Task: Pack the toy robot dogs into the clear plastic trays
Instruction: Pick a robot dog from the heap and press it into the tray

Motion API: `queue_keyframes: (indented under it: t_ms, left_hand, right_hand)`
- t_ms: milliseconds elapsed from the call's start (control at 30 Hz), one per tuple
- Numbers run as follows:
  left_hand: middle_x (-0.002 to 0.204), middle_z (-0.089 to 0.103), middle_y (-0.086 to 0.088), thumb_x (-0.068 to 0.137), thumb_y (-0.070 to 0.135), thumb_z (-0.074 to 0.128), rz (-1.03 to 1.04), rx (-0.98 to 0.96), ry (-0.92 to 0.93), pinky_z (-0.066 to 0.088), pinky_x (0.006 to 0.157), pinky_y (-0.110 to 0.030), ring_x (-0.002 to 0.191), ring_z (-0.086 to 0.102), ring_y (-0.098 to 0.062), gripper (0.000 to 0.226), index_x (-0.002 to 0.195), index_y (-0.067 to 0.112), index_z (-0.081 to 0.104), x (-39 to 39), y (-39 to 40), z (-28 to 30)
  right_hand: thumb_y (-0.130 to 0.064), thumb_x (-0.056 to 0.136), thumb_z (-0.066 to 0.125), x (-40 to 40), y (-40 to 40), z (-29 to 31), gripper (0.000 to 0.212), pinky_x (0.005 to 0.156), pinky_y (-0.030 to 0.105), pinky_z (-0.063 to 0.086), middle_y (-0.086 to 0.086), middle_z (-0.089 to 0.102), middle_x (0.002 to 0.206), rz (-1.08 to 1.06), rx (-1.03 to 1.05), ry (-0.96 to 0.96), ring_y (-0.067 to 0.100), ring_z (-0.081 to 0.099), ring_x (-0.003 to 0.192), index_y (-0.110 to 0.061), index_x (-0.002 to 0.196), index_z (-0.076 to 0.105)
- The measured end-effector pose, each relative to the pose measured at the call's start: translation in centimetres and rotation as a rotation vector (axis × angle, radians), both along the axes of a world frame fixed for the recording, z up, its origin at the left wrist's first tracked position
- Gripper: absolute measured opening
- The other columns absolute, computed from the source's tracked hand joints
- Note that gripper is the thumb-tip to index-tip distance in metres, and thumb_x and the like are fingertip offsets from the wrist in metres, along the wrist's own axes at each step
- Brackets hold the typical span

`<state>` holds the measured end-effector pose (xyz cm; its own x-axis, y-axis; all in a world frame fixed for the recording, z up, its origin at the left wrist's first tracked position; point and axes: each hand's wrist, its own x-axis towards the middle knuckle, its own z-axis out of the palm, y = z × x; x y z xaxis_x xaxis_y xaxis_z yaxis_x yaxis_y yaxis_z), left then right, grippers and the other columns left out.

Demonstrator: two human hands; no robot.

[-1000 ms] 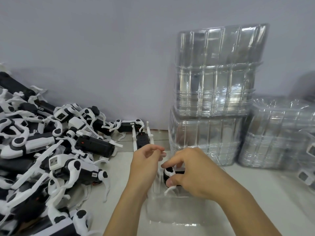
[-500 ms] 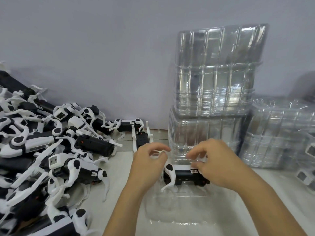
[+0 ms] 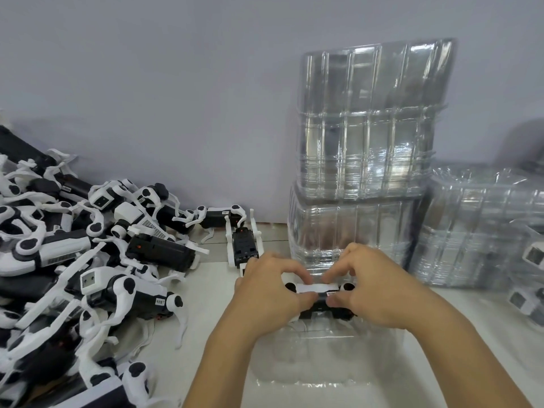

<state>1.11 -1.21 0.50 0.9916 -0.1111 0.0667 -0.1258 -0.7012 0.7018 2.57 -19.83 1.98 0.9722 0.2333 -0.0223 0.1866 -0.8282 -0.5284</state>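
Black-and-white toy dog (image 3: 319,295) lay long axis left-right over the near clear tray (image 3: 323,357); left hand (image 3: 269,293) and right hand (image 3: 372,290) pinched opposite ends.

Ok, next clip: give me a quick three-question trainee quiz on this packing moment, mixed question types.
1. True or false: only the right hand holds the toy robot dog; the left hand is idle.
2. Where is the pile of unpacked dogs? A) left of the hands B) on the tray stacks C) right of the hands
3. What lies on the table under the held dog?

Key: 1 false, both hands grip it. 2 A. 3 a clear plastic tray.
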Motion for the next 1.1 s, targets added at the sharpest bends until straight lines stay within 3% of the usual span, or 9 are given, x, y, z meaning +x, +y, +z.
queue_keyframes:
  t_ms: [300, 433, 767, 833, 900, 933, 1100]
  left_hand:
    - [0.116, 0.048, 0.021, 0.074, 0.038, 0.084, 0.004, -0.024, 0.014, 0.036, 0.109, -0.043, 0.122, 0.037, -0.009, 0.019, 0.084, 0.043, 0.069, 0.2, -0.1, -0.2]
    - [0.116, 0.047, 0.022, 0.074, 0.037, 0.083, 0.018, -0.029, 0.009, 0.037, 0.108, -0.043, 0.122, 0.038, -0.008, 0.02, 0.08, 0.044, 0.066, 0.2, -0.2, -0.3]
    - [0.117, 0.048, 0.021, 0.08, 0.041, 0.079, -0.029, 0.025, 0.039, 0.035, 0.109, -0.041, 0.121, 0.034, -0.008, 0.018, 0.082, 0.044, 0.061, 0.3, 0.1, -0.4]
    - [0.113, 0.049, 0.025, 0.084, 0.046, 0.073, -0.047, 0.001, 0.043, 0.037, 0.104, -0.03, 0.119, 0.038, -0.001, 0.009, 0.084, 0.043, 0.065, 0.4, 0.3, -0.2]
    - [0.108, 0.053, 0.028, 0.088, 0.045, 0.07, -0.03, -0.101, 0.056, 0.038, 0.081, -0.009, 0.104, 0.048, 0.015, 0.007, 0.084, 0.039, 0.069, 0.4, 0.7, 0.1]
    - [0.108, 0.057, 0.026, 0.09, 0.041, 0.069, -0.011, -0.151, 0.064, 0.037, 0.073, -0.006, 0.098, 0.051, 0.016, 0.008, 0.083, 0.036, 0.07, 0.5, 0.9, 0.1]
    - [0.119, 0.062, 0.014, 0.091, 0.031, 0.07, 0.017, -0.242, 0.106, 0.041, 0.095, -0.031, 0.114, 0.054, -0.004, 0.012, 0.079, 0.033, 0.071, 0.7, 1.6, -0.4]
  right_hand:
    - [-0.024, 0.079, 0.085, 0.2, 0.3, -0.4, 0.025, 0.063, 0.011, 0.037, -0.018, 0.054, 0.097, -0.053, 0.013, -0.068, 0.0, 0.053, 0.083, -0.031, 0.101, 0.076]
    - [-0.025, 0.081, 0.083, 0.2, 0.1, -0.5, 0.025, 0.061, 0.009, 0.037, -0.017, 0.063, 0.098, -0.047, 0.047, -0.046, -0.003, 0.056, 0.083, -0.031, 0.105, 0.076]
    - [-0.022, 0.081, 0.084, 0.1, -0.3, -0.2, 0.035, 0.062, 0.01, 0.039, -0.016, 0.06, 0.108, -0.017, 0.018, 0.019, -0.003, 0.054, 0.088, -0.035, 0.111, 0.072]
    - [-0.022, 0.081, 0.083, 0.1, -0.3, -0.2, 0.034, 0.062, 0.01, 0.039, -0.017, 0.057, 0.105, -0.014, 0.01, 0.015, -0.002, 0.054, 0.089, -0.037, 0.109, 0.071]
    - [-0.02, 0.082, 0.083, 0.0, -0.1, -0.2, 0.033, 0.063, 0.01, 0.041, -0.019, 0.055, 0.101, -0.021, 0.016, 0.019, 0.001, 0.056, 0.091, -0.037, 0.107, 0.07]
    - [-0.019, 0.082, 0.082, -0.1, -0.1, -0.3, 0.032, 0.063, 0.01, 0.041, -0.019, 0.054, 0.1, -0.026, 0.02, 0.022, 0.002, 0.056, 0.091, -0.037, 0.105, 0.07]
    - [-0.02, 0.079, 0.084, -0.2, -0.2, -0.2, 0.03, 0.068, 0.012, 0.042, -0.017, 0.055, 0.098, -0.019, 0.021, 0.021, 0.002, 0.056, 0.089, -0.037, 0.099, 0.069]
